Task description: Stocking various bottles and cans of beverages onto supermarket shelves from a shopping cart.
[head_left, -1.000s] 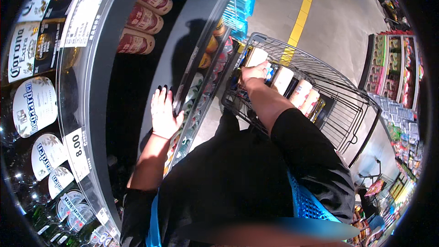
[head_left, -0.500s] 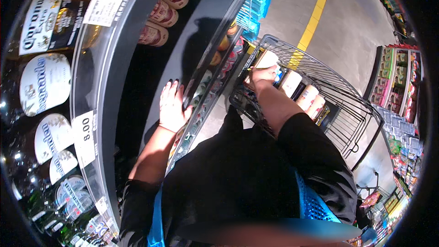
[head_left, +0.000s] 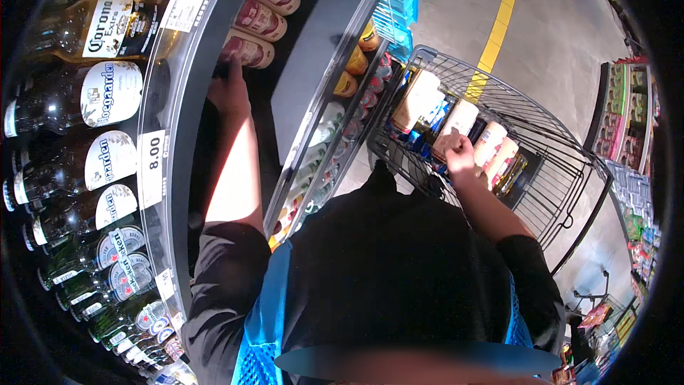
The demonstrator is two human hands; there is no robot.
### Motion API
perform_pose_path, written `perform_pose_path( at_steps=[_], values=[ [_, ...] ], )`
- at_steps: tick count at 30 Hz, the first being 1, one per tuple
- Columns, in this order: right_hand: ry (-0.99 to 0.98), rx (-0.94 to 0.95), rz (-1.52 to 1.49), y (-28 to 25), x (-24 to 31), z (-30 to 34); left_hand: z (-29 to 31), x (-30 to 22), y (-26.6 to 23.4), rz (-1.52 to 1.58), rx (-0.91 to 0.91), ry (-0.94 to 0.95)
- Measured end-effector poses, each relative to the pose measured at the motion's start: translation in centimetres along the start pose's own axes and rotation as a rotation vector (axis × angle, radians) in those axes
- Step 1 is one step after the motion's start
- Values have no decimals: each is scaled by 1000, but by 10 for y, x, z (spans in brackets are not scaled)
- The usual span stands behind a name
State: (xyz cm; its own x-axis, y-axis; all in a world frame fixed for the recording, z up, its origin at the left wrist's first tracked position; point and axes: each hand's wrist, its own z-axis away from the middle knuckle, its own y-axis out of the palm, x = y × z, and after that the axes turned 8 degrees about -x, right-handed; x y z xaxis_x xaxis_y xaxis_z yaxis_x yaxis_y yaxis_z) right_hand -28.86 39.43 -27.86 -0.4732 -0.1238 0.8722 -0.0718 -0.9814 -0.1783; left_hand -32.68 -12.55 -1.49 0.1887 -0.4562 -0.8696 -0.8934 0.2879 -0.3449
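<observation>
My left hand reaches into the dark shelf, one finger stretched out against the nearest of several pink-and-cream cans; its other fingers are partly hidden, and the hand looks open. My right hand is over the shopping cart, fingers curled, beside a pale can. Whether these fingers hold anything is hidden. In the cart lie another pale can, two pink-and-cream cans and a dark bottle with a yellowish cap end.
Beer bottles fill the shelf at the left behind a clear price rail. Lower shelf edges carry yellow-topped cans. A blue crate stack stands beyond the cart. A yellow line crosses the floor; stocked racks stand at right.
My left hand has moved from the shelf's grey front panel up to the pink-and-cream cans. In the cart, my right hand has drawn back from the farthest pale can toward the one beside it.
</observation>
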Motion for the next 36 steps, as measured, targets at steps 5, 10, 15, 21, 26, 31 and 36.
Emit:
perform_pose_path(
  at_steps=[5,10,15,21,26,31,36],
  values=[
    [-32,-38,164,-53,1,44,-35,-4,28,-52,45,238],
    [-61,-79,154,-70,-14,64,-47,13,30,-392,-116,248],
    [-34,-32,166,-69,3,66,-38,18,-6,-141,-116,67],
    [-33,167,-33,-52,53,77,28,-35,-78,531,-242,-496],
    [104,744,-143,-13,122,98,124,-92,-84,434,-39,-408],
    [788,1076,-611,27,192,122,187,-122,-53,-58,728,379],
    [793,804,-780,28,191,111,241,-126,-8,349,1190,878]
  ],
)
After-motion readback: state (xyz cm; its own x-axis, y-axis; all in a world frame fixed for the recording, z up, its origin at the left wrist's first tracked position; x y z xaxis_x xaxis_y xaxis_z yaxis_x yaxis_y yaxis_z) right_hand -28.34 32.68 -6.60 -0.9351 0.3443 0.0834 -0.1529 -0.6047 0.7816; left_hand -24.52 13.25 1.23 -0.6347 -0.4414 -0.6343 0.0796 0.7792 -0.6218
